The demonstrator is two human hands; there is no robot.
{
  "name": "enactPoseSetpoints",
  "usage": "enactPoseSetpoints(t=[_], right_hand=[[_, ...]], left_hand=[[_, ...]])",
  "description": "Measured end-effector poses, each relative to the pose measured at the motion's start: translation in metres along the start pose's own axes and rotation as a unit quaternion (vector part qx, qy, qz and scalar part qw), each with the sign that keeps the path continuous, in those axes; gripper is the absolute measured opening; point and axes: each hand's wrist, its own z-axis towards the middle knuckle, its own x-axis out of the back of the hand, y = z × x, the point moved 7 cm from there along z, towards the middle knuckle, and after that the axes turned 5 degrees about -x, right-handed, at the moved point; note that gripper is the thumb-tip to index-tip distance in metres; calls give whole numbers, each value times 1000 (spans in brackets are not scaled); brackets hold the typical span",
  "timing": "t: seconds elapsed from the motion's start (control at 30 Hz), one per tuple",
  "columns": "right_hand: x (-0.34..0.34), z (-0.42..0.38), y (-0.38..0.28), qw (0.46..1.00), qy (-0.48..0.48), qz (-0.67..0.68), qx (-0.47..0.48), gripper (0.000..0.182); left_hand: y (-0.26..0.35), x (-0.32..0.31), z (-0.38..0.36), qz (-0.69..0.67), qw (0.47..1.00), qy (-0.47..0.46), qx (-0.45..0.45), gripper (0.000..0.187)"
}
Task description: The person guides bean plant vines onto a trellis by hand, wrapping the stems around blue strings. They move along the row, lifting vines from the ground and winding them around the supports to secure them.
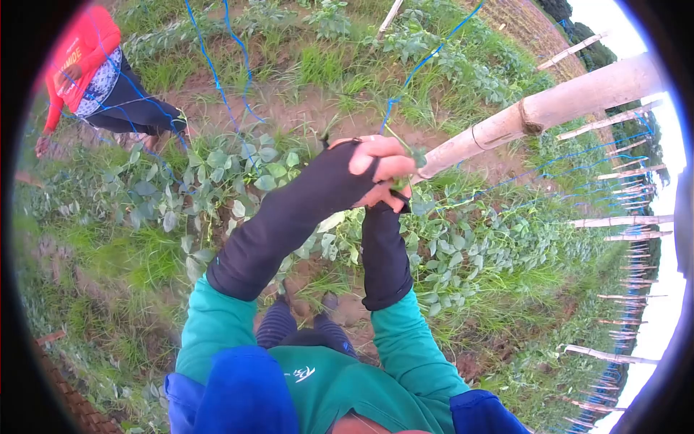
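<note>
My left hand, in a black fingerless sleeve, has its fingers curled together around a thin green vine. Just below and partly behind it is my right hand, also in a black sleeve, closed at the same vine; most of its fingers are hidden. Small green leaves stick out beside my fingertips. A blue string runs down to the hands from above. The end of a thick bamboo pole stands close to the right of my fingers.
Leafy bean-like plants and grass grow around my feet. A person in a red top stands at upper left behind hanging blue strings. Rows of bamboo stakes with blue strings line the right side.
</note>
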Motion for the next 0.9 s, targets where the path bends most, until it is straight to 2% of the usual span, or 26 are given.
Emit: enactPoseSetpoints(t=[0.07, 0.13, 0.17, 0.2, 0.23, 0.27, 0.33, 0.37, 0.43, 0.5, 0.53, 0.6, 0.63, 0.67, 0.7, 0.73, 0.77, 0.8, 0.87, 0.9], right_hand=[[6, 4, -3, 993, -11, -108, 54, 23], [7, 7, -9, 970, -21, -216, 108, 23], [13, 11, -5, 980, 47, -190, 25, 21], [8, 15, -13, 980, 48, -191, 26, 21], [3, 21, -13, 978, 3, -206, -26, 21], [0, 25, -9, 971, -41, -221, -81, 20], [-3, 37, -9, 963, -42, -241, -118, 18], [-7, 40, -8, 942, -75, -288, -155, 18], [-15, 45, -9, 891, -143, -373, -214, 19], [-17, 47, -14, 850, -202, -422, -241, 22], [-20, 47, -15, 839, -230, -431, -240, 23], [-29, 43, -21, 831, -252, -434, -240, 26], [-25, 45, -18, 842, -243, -424, -228, 29], [-22, 39, -17, 844, -241, -422, -228, 29], [-19, 34, -26, 854, -193, -456, -158, 30], [-16, 29, -37, 858, -146, -486, -86, 31], [-7, 21, -38, 888, -143, -436, -32, 30], [13, 9, -31, 903, -123, -408, -65, 29], [55, -26, -9, 938, -69, -311, -135, 25], [78, -44, 15, 944, -68, -252, -202, 21]], left_hand=[[1, 3, 5, -13, 1000, -13, 5, 26], [-12, 10, 4, -65, 996, 5, 60, 26], [-30, 19, -9, -61, 988, 42, 135, 20], [-60, 22, -28, -104, 960, 102, 237, 17], [-90, 23, -49, -146, 916, 160, 337, 14], [-110, 18, -61, -194, 880, 151, 406, 17], [-123, -4, -58, -115, 891, 16, 439, 23], [-130, -9, -54, -119, 888, 19, 444, 23], [-134, -38, -41, -294, 871, -64, 389, 24], [-136, -44, -33, -390, 847, -88, 349, 22], [-136, -37, -35, -380, 834, -71, 393, 20], [-122, -18, -41, -362, 814, 123, 438, 16], [-121, -21, -46, -362, 812, 121, 442, 16], [-125, -11, -53, -330, 812, 187, 443, 11], [-127, -2, -58, -296, 809, 252, 441, 6], [-114, 1, -49, -295, 811, 250, 440, 6], [-93, 8, -39, -250, 841, 260, 405, 4], [-73, 16, -28, -203, 865, 269, 370, 3], [-69, 19, -32, -246, 844, 286, 381, 10], [-69, 21, -37, -214, 866, 226, 392, 12]])
